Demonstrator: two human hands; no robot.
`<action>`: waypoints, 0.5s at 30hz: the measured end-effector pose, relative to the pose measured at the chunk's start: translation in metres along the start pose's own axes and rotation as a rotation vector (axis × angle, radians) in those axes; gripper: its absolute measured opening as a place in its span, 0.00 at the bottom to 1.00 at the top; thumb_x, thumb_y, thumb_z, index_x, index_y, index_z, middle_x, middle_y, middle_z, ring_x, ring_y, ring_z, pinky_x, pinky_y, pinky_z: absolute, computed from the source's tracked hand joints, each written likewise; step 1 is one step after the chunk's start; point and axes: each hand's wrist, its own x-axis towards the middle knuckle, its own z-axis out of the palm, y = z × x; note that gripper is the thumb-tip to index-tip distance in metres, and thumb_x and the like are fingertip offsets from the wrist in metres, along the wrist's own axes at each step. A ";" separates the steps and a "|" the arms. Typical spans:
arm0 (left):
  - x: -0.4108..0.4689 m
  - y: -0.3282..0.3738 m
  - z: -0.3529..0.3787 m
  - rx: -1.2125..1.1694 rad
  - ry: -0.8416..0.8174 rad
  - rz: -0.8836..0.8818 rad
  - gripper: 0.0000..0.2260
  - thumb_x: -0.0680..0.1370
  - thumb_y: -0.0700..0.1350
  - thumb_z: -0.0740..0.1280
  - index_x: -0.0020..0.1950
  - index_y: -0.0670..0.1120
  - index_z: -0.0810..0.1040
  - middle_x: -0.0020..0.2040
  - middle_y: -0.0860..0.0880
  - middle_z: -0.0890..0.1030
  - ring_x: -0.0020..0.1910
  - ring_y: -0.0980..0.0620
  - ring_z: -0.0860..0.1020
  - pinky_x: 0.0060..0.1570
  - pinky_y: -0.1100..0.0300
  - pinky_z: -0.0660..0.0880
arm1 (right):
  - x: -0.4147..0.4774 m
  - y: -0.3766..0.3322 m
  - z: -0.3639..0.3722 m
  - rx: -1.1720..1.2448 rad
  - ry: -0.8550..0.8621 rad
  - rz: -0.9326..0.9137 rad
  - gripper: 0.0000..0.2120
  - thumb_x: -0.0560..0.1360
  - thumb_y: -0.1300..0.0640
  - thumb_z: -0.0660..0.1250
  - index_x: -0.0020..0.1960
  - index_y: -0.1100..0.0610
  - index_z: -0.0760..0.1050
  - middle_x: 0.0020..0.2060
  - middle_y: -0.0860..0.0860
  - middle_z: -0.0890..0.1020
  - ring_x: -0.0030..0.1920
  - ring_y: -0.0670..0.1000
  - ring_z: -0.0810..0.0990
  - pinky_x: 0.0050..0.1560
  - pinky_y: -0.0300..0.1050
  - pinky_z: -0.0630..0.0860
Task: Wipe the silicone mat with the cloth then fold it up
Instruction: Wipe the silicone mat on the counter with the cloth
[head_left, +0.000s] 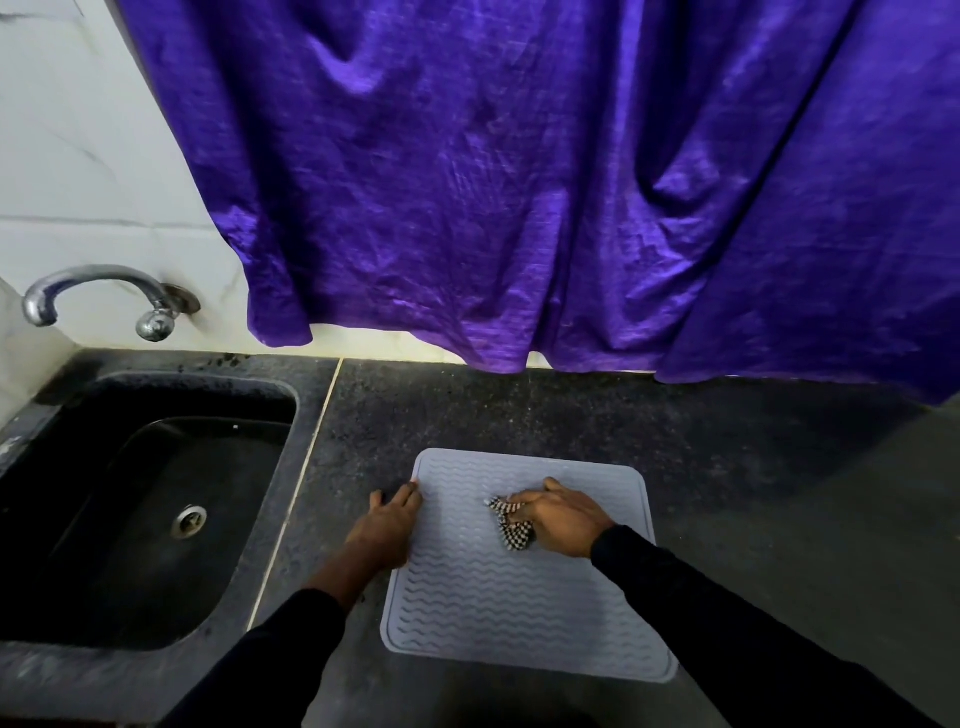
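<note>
Left hand flat, fingers straight and close together, laid along left edge of mat, partly on counter, sink just beyond. Likely pinning the mat so wiping doesn't drag it. Mat flat on counter, unfolded, wavy ridges up. Cloth bunched on mat's upper middle, checked pattern, mostly buried under right hand. Fingers curled over it, pressing down. Reads as wiping in progress, fold not yet started. Can't tell cloth's full size or whether damp. Mat edge under left palm hidden. Both sleeves cut off at bottom. Wall behind mostly covered by curtain.
</note>
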 end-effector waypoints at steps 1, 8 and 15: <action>0.002 -0.001 0.003 0.005 0.001 0.010 0.40 0.74 0.42 0.69 0.80 0.40 0.50 0.81 0.42 0.49 0.79 0.43 0.56 0.77 0.43 0.52 | 0.001 0.001 -0.003 0.021 0.009 0.002 0.23 0.74 0.61 0.60 0.66 0.44 0.75 0.71 0.42 0.71 0.62 0.55 0.72 0.62 0.47 0.68; 0.008 -0.008 0.019 -0.007 -0.059 -0.017 0.43 0.72 0.42 0.68 0.80 0.41 0.47 0.81 0.45 0.45 0.80 0.39 0.51 0.76 0.38 0.56 | 0.009 -0.008 -0.006 0.053 0.055 -0.014 0.21 0.74 0.56 0.62 0.66 0.44 0.75 0.69 0.43 0.73 0.57 0.57 0.73 0.57 0.49 0.72; 0.020 -0.017 0.038 -0.050 -0.093 -0.068 0.44 0.70 0.41 0.66 0.79 0.45 0.42 0.80 0.50 0.40 0.79 0.35 0.51 0.69 0.35 0.66 | -0.012 0.002 0.008 -0.017 0.034 -0.037 0.26 0.75 0.59 0.62 0.70 0.41 0.70 0.73 0.39 0.65 0.59 0.56 0.70 0.54 0.43 0.68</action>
